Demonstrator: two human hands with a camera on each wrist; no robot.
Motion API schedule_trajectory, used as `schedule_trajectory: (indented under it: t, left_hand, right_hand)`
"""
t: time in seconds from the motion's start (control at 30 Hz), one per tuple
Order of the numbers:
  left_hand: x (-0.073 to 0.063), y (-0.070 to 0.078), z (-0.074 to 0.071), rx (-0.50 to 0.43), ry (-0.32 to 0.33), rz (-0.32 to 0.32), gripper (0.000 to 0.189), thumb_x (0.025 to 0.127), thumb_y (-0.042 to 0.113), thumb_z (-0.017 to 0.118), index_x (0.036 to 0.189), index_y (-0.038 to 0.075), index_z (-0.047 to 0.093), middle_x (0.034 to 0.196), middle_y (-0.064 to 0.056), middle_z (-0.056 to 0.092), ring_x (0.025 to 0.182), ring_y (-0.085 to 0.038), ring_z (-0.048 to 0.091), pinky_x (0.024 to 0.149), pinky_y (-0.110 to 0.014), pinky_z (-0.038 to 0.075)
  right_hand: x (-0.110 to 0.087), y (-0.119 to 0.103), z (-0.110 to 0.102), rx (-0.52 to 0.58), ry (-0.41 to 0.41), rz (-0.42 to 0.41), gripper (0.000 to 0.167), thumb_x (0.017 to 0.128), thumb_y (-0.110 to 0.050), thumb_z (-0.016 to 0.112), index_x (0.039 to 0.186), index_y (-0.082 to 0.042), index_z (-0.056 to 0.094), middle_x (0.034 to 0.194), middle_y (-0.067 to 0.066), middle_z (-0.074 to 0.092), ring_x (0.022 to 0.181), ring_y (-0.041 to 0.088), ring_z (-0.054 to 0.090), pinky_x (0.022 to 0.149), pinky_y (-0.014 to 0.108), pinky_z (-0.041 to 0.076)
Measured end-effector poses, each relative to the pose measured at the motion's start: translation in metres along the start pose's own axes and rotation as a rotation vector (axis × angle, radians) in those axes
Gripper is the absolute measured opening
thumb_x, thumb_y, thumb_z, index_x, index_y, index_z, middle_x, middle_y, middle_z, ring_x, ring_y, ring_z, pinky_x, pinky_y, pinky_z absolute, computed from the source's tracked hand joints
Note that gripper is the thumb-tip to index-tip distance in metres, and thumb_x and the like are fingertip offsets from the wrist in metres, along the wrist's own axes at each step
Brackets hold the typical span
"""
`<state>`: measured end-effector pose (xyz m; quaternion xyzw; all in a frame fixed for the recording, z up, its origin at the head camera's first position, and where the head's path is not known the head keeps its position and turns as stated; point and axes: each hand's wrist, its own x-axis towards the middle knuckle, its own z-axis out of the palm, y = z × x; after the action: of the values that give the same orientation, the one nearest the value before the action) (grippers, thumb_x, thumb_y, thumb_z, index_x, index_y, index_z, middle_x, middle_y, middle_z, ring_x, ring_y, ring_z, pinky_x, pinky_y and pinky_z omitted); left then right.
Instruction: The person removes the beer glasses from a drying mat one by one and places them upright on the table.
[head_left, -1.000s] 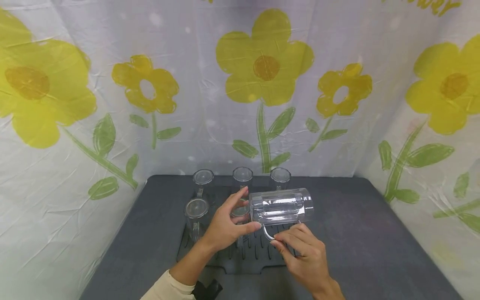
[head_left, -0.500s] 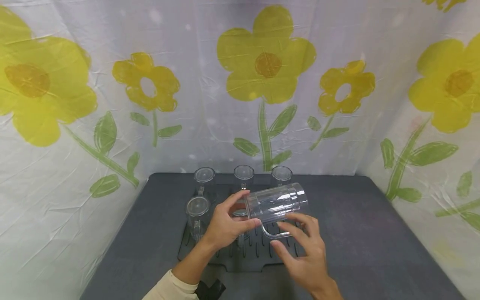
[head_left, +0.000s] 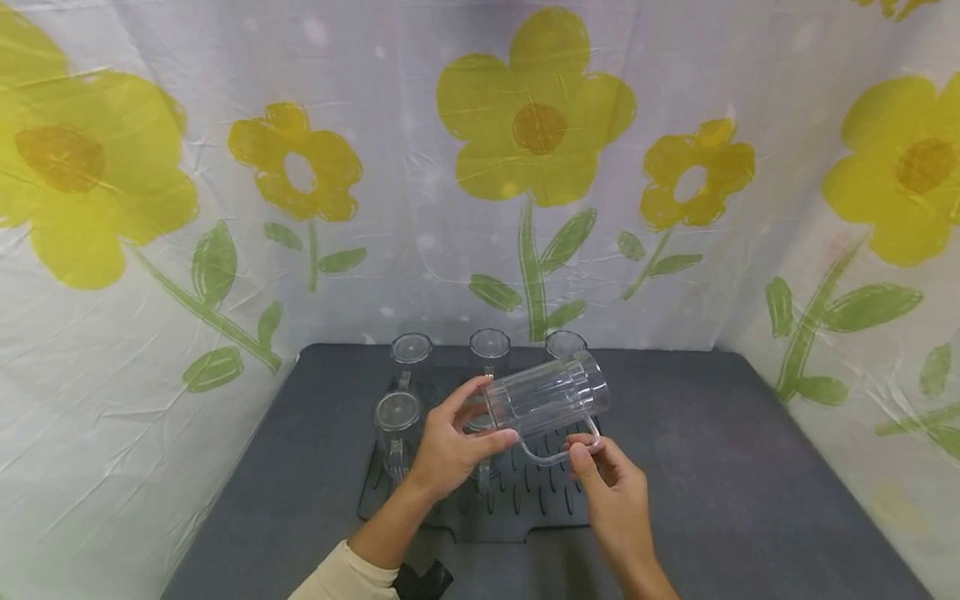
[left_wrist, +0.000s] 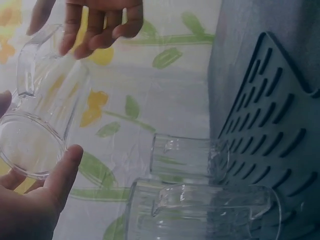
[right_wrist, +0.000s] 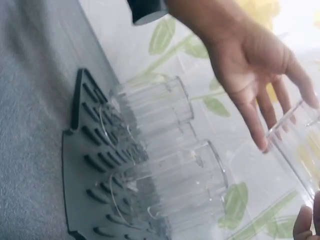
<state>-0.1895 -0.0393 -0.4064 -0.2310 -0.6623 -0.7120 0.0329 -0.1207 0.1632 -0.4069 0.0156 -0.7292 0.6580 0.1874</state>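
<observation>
A clear glass mug (head_left: 543, 398) is held tilted on its side above the table, its mouth toward the upper right. My left hand (head_left: 455, 442) grips it round the base, thumb on the near side and fingers on the far side. At the handle (head_left: 551, 457), my right hand (head_left: 617, 487) pinches the right end between thumb and fingers. In the left wrist view the round base (left_wrist: 31, 146) faces the camera. Other glass mugs, such as one at front left (head_left: 397, 429), stand upside down behind and beside my left hand, one partly hidden by it.
The mugs stand on a dark slotted drying mat (head_left: 517, 521) on a grey table (head_left: 712, 467). A mug at the back left (head_left: 411, 354) and two more line the rear. A flower-printed cloth (head_left: 405, 167) encloses the table. Something black (head_left: 423, 581) shows by the left sleeve.
The mug has tilted, its mouth end rising and shifting left. My right hand let go of the handle, opened, then took hold of it again at its right end. The left hand keeps its grip.
</observation>
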Motion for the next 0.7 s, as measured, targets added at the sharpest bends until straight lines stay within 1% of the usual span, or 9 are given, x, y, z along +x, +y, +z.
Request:
schedule_trajectory:
  t: [0.1, 0.2, 0.27, 0.33, 0.4, 0.47, 0.57, 0.63, 0.7]
  left_hand:
    - [0.0, -0.002, 0.002, -0.045, -0.01, -0.002, 0.072, 0.08, 0.003, 0.079, 0.143, 0.006, 0.044, 0.142, -0.015, 0.041, 0.122, -0.036, 0.048, 0.087, -0.043, 0.053]
    - [0.0, -0.004, 0.003, -0.077, -0.019, -0.016, 0.073, 0.079, 0.001, 0.079, 0.142, 0.006, 0.043, 0.137, -0.015, 0.044, 0.119, -0.037, 0.05, 0.088, -0.046, 0.052]
    - [0.0, -0.005, 0.003, -0.099, -0.033, -0.036, 0.073, 0.078, -0.001, 0.079, 0.141, 0.005, 0.043, 0.133, -0.018, 0.047, 0.117, -0.037, 0.052, 0.088, -0.046, 0.052]
    - [0.0, -0.007, 0.004, -0.128, -0.055, -0.063, 0.074, 0.078, -0.002, 0.078, 0.141, 0.004, 0.041, 0.131, -0.022, 0.047, 0.117, -0.037, 0.053, 0.088, -0.045, 0.052]
    - [0.0, -0.008, 0.005, -0.149, -0.078, -0.092, 0.075, 0.078, -0.003, 0.078, 0.142, 0.003, 0.038, 0.132, -0.024, 0.047, 0.117, -0.036, 0.054, 0.088, -0.041, 0.053]
    - [0.0, -0.009, 0.007, -0.155, -0.095, -0.109, 0.077, 0.078, -0.004, 0.078, 0.142, 0.002, 0.036, 0.134, -0.024, 0.045, 0.12, -0.036, 0.053, 0.089, -0.04, 0.052]
    - [-0.001, -0.012, 0.009, -0.125, -0.103, -0.105, 0.077, 0.078, -0.004, 0.078, 0.141, 0.0, 0.034, 0.134, -0.023, 0.045, 0.121, -0.034, 0.051, 0.092, -0.038, 0.051]
    - [-0.001, -0.015, 0.01, -0.102, -0.111, -0.099, 0.076, 0.078, -0.004, 0.078, 0.14, -0.001, 0.033, 0.133, -0.023, 0.045, 0.121, -0.034, 0.051, 0.095, -0.037, 0.049]
    - [-0.001, -0.018, 0.011, -0.08, -0.119, -0.092, 0.075, 0.079, -0.003, 0.078, 0.139, -0.004, 0.033, 0.134, -0.023, 0.045, 0.123, -0.033, 0.049, 0.098, -0.036, 0.046]
  right_hand:
    - [0.001, 0.0, 0.002, 0.105, 0.006, -0.007, 0.02, 0.096, -0.008, 0.062, 0.105, 0.009, 0.063, 0.104, 0.015, 0.065, 0.095, 0.025, 0.063, 0.079, 0.033, 0.056]
    - [0.002, -0.002, 0.003, 0.185, 0.003, -0.017, 0.019, 0.095, -0.003, 0.062, 0.105, 0.013, 0.061, 0.105, 0.022, 0.061, 0.098, 0.028, 0.062, 0.081, 0.037, 0.056]
    - [0.003, -0.004, 0.002, 0.223, -0.009, -0.023, 0.02, 0.095, -0.001, 0.06, 0.106, 0.015, 0.059, 0.106, 0.026, 0.059, 0.099, 0.029, 0.061, 0.081, 0.037, 0.056]
    - [0.003, -0.006, 0.001, 0.267, -0.028, -0.023, 0.022, 0.097, -0.001, 0.057, 0.108, 0.018, 0.056, 0.107, 0.029, 0.056, 0.099, 0.028, 0.06, 0.081, 0.038, 0.056]
    - [0.004, -0.009, -0.001, 0.311, -0.051, -0.001, 0.027, 0.1, -0.005, 0.054, 0.11, 0.02, 0.052, 0.108, 0.026, 0.055, 0.1, 0.026, 0.059, 0.082, 0.038, 0.056]
    - [0.005, -0.013, -0.003, 0.367, -0.092, 0.013, 0.032, 0.103, -0.011, 0.048, 0.111, 0.02, 0.05, 0.111, 0.025, 0.052, 0.102, 0.025, 0.058, 0.083, 0.04, 0.056]
    - [0.006, -0.018, -0.005, 0.48, -0.172, 0.027, 0.036, 0.106, -0.017, 0.041, 0.111, 0.017, 0.052, 0.111, 0.018, 0.051, 0.103, 0.024, 0.056, 0.084, 0.045, 0.055]
    - [0.006, -0.02, -0.006, 0.559, -0.224, 0.026, 0.034, 0.107, -0.017, 0.038, 0.11, 0.012, 0.056, 0.108, 0.017, 0.052, 0.102, 0.023, 0.056, 0.084, 0.049, 0.054]
    - [0.005, -0.022, -0.005, 0.616, -0.258, 0.03, 0.032, 0.107, -0.016, 0.038, 0.109, 0.008, 0.06, 0.103, 0.012, 0.055, 0.1, 0.022, 0.056, 0.086, 0.052, 0.052]
